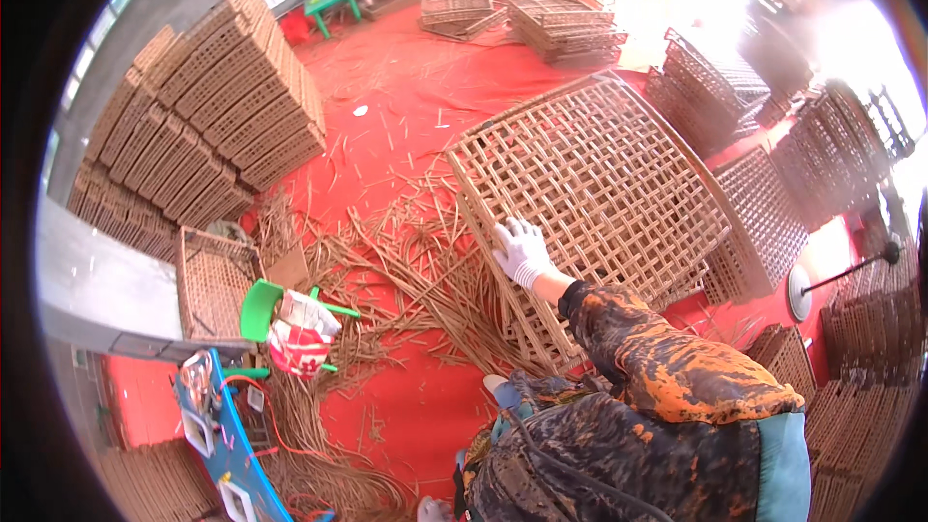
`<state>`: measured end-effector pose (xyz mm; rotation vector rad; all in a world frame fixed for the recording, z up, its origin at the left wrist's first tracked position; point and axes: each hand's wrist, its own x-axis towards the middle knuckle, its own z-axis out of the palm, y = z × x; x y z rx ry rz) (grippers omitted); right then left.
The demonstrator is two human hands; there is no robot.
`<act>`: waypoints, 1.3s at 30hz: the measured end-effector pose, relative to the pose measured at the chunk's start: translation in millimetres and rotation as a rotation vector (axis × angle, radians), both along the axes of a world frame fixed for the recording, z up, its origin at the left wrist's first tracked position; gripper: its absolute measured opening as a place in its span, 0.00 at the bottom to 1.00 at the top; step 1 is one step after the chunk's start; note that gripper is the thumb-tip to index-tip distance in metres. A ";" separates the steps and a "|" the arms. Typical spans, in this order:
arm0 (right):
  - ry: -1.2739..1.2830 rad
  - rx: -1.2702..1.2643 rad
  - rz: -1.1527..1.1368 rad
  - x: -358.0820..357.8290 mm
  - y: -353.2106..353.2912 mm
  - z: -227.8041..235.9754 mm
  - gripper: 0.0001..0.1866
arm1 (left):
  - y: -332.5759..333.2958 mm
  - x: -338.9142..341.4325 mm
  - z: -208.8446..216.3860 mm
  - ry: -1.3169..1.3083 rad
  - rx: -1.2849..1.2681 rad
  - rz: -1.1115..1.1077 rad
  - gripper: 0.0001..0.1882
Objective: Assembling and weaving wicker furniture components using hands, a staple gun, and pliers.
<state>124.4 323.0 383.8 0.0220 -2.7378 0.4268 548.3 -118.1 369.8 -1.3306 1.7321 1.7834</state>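
Observation:
My right hand (523,251), in a white glove, lies on the near left edge of a large brown woven lattice panel (599,184). Its fingers are spread and wrapped around nothing. The panel tops a tilted stack of similar framed pieces, and the lower lattice (532,324) sticks out beneath it. My right sleeve, dark with orange patches, crosses the picture from the lower right. I do not see my left hand. By my dark clothing is a small whitish-blue thing (499,391) that I cannot make out, with a dark cord (570,469) running from it.
Loose brown strips (416,266) litter the red floor covering (387,87). Tall stacks of woven panels (208,101) stand at the left, with more at the back and right. Left of me are a green stool (259,307) with cloth on it and a blue bench (232,445).

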 end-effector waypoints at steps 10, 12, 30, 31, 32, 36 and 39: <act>-0.494 0.229 -0.083 -19.5 -17.2 -16.4 0.36 | -108.8 -211.2 -99.6 -0.199 -0.035 -0.250 0.10; -0.514 0.209 -0.163 -34.9 -24.2 -14.8 0.34 | -134.7 -257.5 -115.0 -0.219 -0.047 -0.299 0.08; -1.044 0.071 -0.959 -142.6 -63.8 -44.0 0.17 | -95.2 -962.7 -26.2 0.305 -0.200 -0.873 0.13; -1.049 0.084 -0.996 -138.8 -62.4 -55.4 0.15 | -67.9 -984.4 -21.5 0.369 -0.149 -0.931 0.13; -1.060 0.110 -1.020 -140.5 -64.2 -57.8 0.16 | -43.5 -1002.0 -17.2 0.429 -0.101 -0.980 0.13; -1.259 0.092 -1.018 -142.9 -60.2 -63.2 0.18 | 29.9 -1037.1 -11.3 0.430 -0.177 -1.305 0.14; -1.447 0.015 -1.046 -159.5 -52.7 -52.8 0.23 | -1.1 -1077.3 -93.2 0.152 -0.133 -1.429 0.14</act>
